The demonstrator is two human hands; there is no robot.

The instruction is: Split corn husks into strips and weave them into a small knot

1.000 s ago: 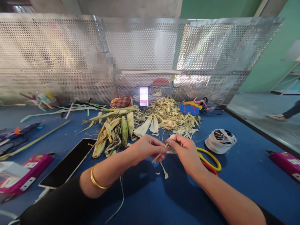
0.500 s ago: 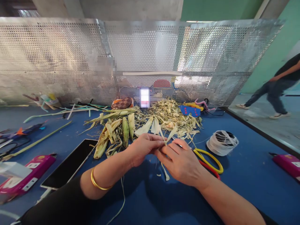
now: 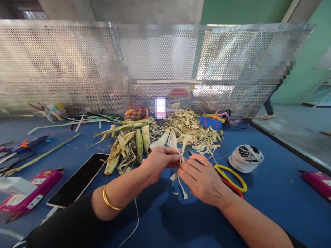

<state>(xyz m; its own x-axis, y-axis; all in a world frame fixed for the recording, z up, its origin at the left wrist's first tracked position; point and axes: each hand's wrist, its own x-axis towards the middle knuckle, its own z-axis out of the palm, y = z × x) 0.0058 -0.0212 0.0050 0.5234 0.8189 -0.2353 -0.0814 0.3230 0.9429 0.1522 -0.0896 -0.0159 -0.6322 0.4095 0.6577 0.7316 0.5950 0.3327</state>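
Pale strips of corn husk (image 3: pixel 184 145) are pinched between my two hands above the middle of the blue table. My left hand (image 3: pixel 160 162) grips the strips between thumb and fingers. From the other side my right hand (image 3: pixel 199 177) closes on the same piece, its fingertips close to those of the left. Scissors with yellow and red handles (image 3: pixel 234 177) lie beside my right hand, partly covered by it. Small husk scraps (image 3: pixel 184 193) lie on the table below the hands. Just beyond them are dried whole husks (image 3: pixel 139 144) and a heap of shredded husk (image 3: pixel 188 125).
A spool of white string (image 3: pixel 245 158) stands at the right. On the left lie a dark-screened phone (image 3: pixel 79 181) and a magenta power strip (image 3: pixel 38 193). A lit phone (image 3: pixel 160 107) stands before the perforated metal screen (image 3: pixel 160 51). A person's leg (image 3: pixel 270 103) shows behind it.
The husk strip above my hands now points more upright, and my right fingers have shifted slightly. The person at the right has moved left, mostly behind the metal screen.
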